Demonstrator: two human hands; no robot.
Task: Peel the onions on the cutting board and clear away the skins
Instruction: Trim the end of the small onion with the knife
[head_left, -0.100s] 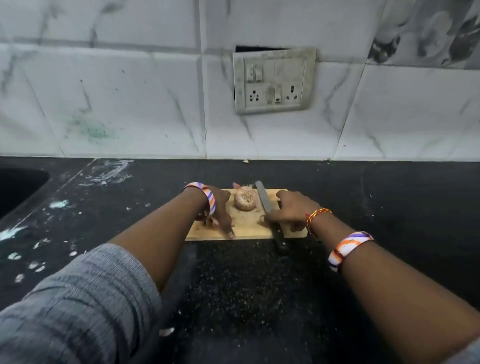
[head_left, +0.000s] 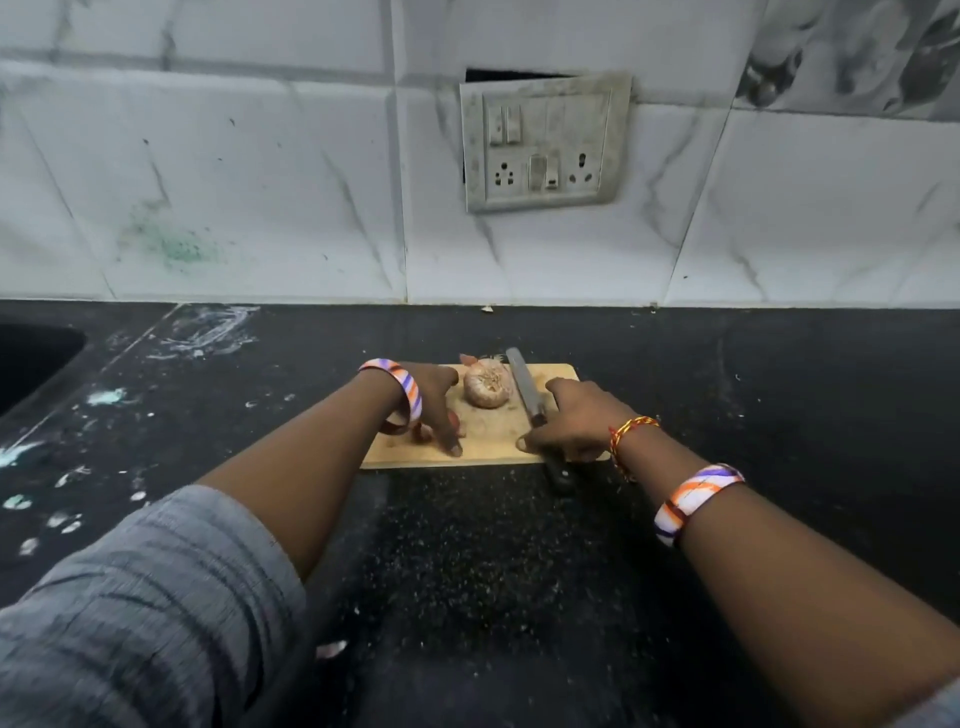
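A small wooden cutting board lies on the black counter. One onion in pale, papery skin sits at the board's far middle. A pinkish scrap of skin lies just behind it. My left hand rests palm down on the board's left part, fingers straight and pointing toward me. Reddish bits of skin show under it. A knife lies to the right of the onion, its blade pointing away from me. My right hand grips the knife where blade meets handle, and the dark handle end sticks out over the board's near edge.
The black counter runs wall to wall, with white smears on its left part. A dark sink opens at the far left. A socket plate hangs on the tiled wall behind. A pale scrap lies on the counter near me.
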